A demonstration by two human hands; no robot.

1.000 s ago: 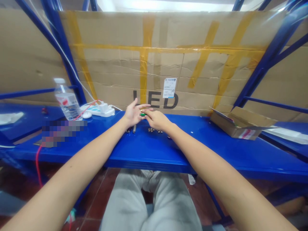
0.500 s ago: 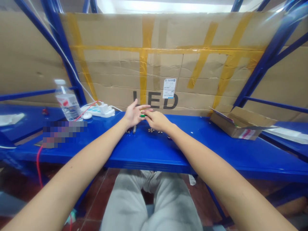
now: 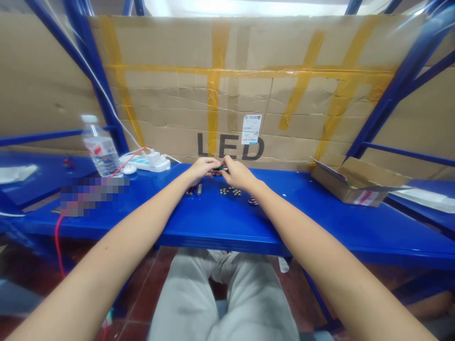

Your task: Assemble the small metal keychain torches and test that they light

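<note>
My left hand (image 3: 203, 169) and my right hand (image 3: 237, 173) meet above the back half of the blue table, with the fingers of both closed. Between their fingertips shows a small green piece (image 3: 220, 168) with a shiny metallic end; its kind is too small to tell. Both hands seem to grip it. On the table just below lie several small round metallic parts (image 3: 234, 191). A few short metal rods (image 3: 199, 190) lie beneath my left hand. Near my right wrist is a small dark, shiny ring-like item (image 3: 252, 201).
An open cardboard box (image 3: 359, 182) stands at the right. On the left are a water bottle (image 3: 101, 149), a white power strip (image 3: 151, 162) and a red cable (image 3: 58, 246). A large cardboard sheet marked LED (image 3: 284, 99) rises behind the blue table (image 3: 220, 227).
My left hand has turned from an open, spread palm to fingers closed around the green piece. My right hand has moved slightly right, and more of the small metallic parts show.
</note>
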